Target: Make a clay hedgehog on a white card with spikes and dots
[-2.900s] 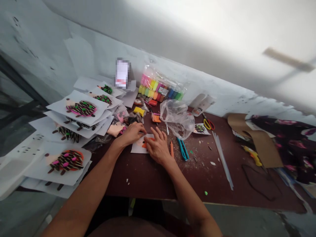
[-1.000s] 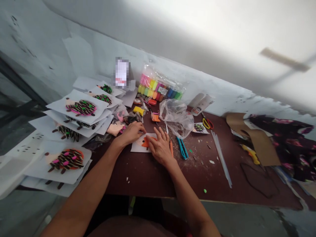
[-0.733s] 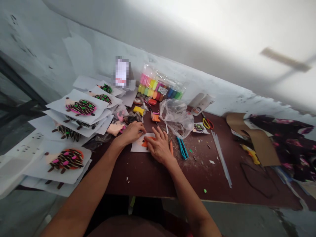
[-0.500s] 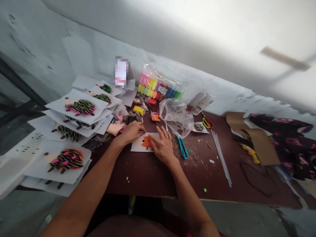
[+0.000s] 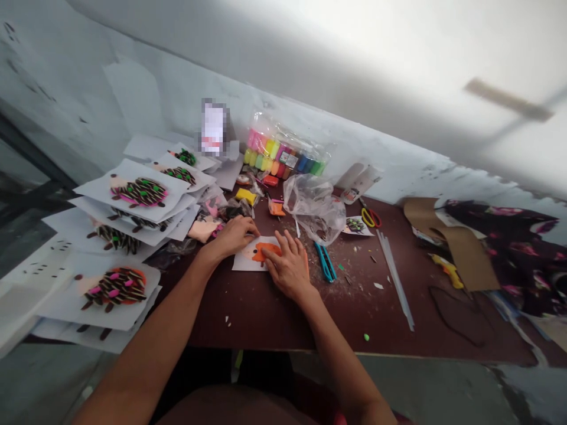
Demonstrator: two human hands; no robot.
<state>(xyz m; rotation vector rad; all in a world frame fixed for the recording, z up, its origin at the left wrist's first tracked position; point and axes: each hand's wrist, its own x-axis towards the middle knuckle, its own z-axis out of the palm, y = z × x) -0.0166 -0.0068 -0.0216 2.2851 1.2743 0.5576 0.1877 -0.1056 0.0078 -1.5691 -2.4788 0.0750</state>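
A white paper card lies on the table in front of me, with a hedgehog shape on it: a pale face, a dark eye and a flattened orange clay body. My right hand rests over the card's right part, fingers spread flat and pressing on the orange clay. Curled at the card's upper left edge, the fingers of my left hand are close together and hold the card; their tips are partly hidden. A teal utility knife lies to the right of my right hand.
Stacked hedgehog cards stand at left. Behind are a pack of coloured clay, yellow clay and a clear plastic bag. Scissors, glue sticks and a yellow glue gun lie right, among scraps.
My right hand's fingers have shifted slightly over the orange clay. My left hand stays at the card's edge. The whole view has shifted a little.
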